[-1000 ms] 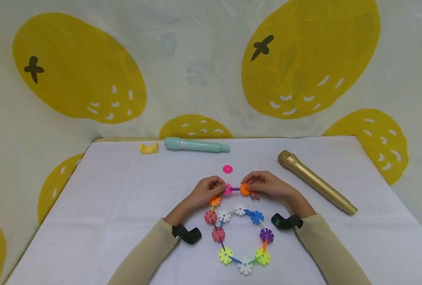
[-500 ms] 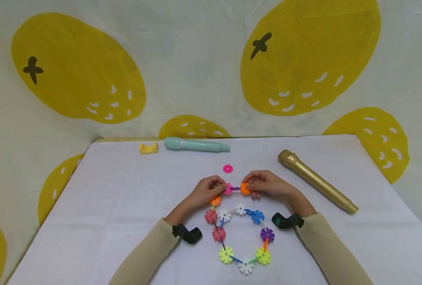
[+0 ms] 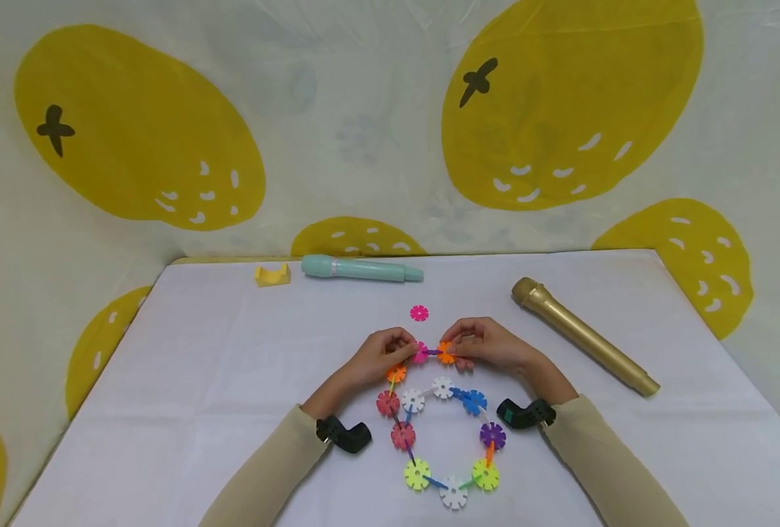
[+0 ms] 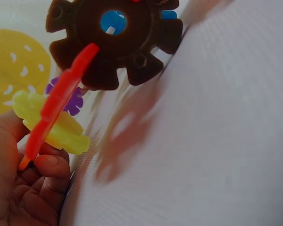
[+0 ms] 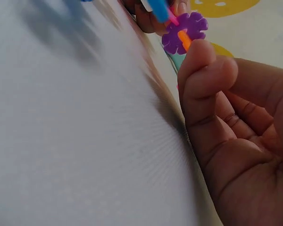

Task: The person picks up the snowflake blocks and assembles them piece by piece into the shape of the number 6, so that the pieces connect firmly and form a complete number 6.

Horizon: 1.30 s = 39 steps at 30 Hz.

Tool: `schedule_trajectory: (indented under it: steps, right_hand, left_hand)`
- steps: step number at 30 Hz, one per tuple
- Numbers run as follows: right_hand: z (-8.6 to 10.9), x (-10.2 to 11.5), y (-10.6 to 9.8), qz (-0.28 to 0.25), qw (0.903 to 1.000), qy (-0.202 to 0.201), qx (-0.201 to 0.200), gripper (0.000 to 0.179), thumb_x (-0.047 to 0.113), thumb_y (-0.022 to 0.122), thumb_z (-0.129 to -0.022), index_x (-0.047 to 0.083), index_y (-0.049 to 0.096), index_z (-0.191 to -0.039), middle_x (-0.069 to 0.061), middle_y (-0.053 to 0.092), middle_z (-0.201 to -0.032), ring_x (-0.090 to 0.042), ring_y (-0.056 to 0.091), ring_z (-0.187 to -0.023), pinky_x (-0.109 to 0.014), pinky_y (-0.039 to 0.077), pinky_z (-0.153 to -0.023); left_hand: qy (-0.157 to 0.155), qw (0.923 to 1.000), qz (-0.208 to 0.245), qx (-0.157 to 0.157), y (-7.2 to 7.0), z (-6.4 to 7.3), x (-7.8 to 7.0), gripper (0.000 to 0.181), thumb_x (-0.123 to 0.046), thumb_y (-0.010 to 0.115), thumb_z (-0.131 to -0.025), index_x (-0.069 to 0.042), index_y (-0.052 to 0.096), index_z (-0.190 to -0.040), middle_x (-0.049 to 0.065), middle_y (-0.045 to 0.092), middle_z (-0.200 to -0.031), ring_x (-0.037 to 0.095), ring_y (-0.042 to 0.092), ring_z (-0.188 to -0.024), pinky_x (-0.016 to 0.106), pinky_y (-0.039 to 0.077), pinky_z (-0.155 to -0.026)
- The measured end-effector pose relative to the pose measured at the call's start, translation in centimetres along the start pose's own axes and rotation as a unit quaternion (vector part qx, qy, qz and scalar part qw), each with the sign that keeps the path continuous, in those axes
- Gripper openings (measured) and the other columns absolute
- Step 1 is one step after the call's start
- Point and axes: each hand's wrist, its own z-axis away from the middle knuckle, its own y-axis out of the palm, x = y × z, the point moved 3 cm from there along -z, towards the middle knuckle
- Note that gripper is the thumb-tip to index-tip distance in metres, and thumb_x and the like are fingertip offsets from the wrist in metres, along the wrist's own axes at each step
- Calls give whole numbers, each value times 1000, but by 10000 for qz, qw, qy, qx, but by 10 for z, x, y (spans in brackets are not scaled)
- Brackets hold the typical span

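My left hand (image 3: 379, 357) pinches a pink notched plastic disc (image 3: 420, 352) near the top of a chain of interlocking discs. Between that disc and an orange disc (image 3: 446, 352) sits a purple disc (image 5: 185, 33), seen edge-on in the head view. My right hand (image 3: 491, 344) pinches the orange disc between thumb and fingertips. Below the hands, the chain curves into a ring that includes a white disc (image 3: 453, 492), a blue disc (image 3: 474, 402) and yellow-green discs. In the left wrist view, a dark brown disc (image 4: 92, 56) and a red one hang close to the camera.
A loose pink disc (image 3: 419, 313) lies beyond the hands. Farther back are a mint-green toy microphone (image 3: 363, 269) and a yellow notched block (image 3: 272, 275). A gold microphone (image 3: 584, 337) lies to the right on the white tabletop (image 3: 231, 344).
My right hand has shifted slightly left with the orange disc, narrowing the distance to the pink disc. The left hand stays nearly still, and the ring lies as before.
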Motion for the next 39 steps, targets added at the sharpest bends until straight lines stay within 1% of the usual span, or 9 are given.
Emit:
schedule_trajectory:
  steps: [4, 7, 11, 17, 21, 23, 28, 34, 39]
  right_hand:
    - [-3, 2, 3, 148, 9999, -1, 77, 25, 7, 61, -96, -8, 58, -116, -11, 65, -83, -12, 61, -63, -23, 54, -61]
    - [-5, 5, 3, 379, 9992, -69, 103, 26, 10, 60, -97, -8, 59, -116, -13, 65, -84, -14, 61, -65, -24, 54, -61]
    - [-7, 10, 0, 703, 9975, -104, -32, 26, 15, 57, -99, -6, 61, -113, -13, 65, -82, -17, 60, -65, -25, 53, -60]
    - [-16, 16, -7, 1072, 9941, 148, -104, 27, 20, 59, -99, -3, 64, -111, -11, 65, -79, -18, 58, -65, -25, 51, -60]
    - [-23, 19, -11, 1299, 9911, 233, -160, 25, 18, 61, -97, -4, 64, -110, -9, 64, -79, -18, 56, -65, -25, 51, -61]
    - [-27, 20, -14, 1411, 9895, 245, -185, 24, 16, 63, -96, -4, 64, -110, -8, 64, -81, -18, 56, -66, -25, 50, -62]
    - [-38, 20, -18, 1613, 9861, 241, -310, 22, 9, 68, -91, -4, 65, -109, -8, 66, -87, -16, 55, -66, -24, 48, -62]
    - [-50, 23, -17, 1808, 9828, 140, -344, 22, 8, 69, -90, -4, 66, -108, -11, 67, -89, -17, 53, -65, -23, 48, -61]
    - [-61, 27, -17, 1954, 9781, 280, -666, 20, 13, 67, -93, 0, 67, -109, -7, 64, -86, -17, 53, -67, -23, 46, -60]
  left_hand:
    - [-33, 10000, 13, 9, 0, 1, 0, 21, -24, 59, -98, -6, 68, -106, -1, 60, -82, 11, 51, -72, 19, 42, -64]
    - [19, 9999, 46, -132, 0, 2, 0, 20, -22, 60, -98, -6, 68, -105, 0, 60, -81, 12, 51, -71, 20, 42, -64]
    - [89, 9995, 136, -288, 0, 2, 0, 20, -21, 60, -98, -4, 67, -104, 2, 60, -81, 12, 50, -69, 20, 42, -64]
    - [54, 9991, 125, -406, -1, 2, 2, 21, -20, 59, -98, -2, 67, -106, 1, 59, -80, 9, 48, -67, 20, 40, -62]
    - [-5, 9991, 114, -397, -2, 2, -1, 21, -16, 58, -99, 1, 66, -107, 0, 58, -81, 7, 47, -67, 19, 39, -62]
    - [-23, 9992, 134, -366, -4, 4, -8, 20, -14, 58, -99, 2, 65, -106, 1, 58, -81, 7, 47, -68, 19, 40, -63]
    - [-5, 9990, 222, -380, -3, 5, -14, 19, -12, 58, -98, 3, 65, -105, 7, 61, -83, 8, 48, -68, 19, 41, -64]
    - [-52, 9985, 233, -483, 0, 3, -1, 18, -18, 60, -98, -2, 66, -105, 5, 63, -85, 10, 50, -69, 19, 41, -64]
    - [-3, 9986, 294, -449, -1, 0, 1, 19, -22, 61, -98, -5, 67, -103, 4, 64, -86, 11, 51, -69, 20, 42, -64]
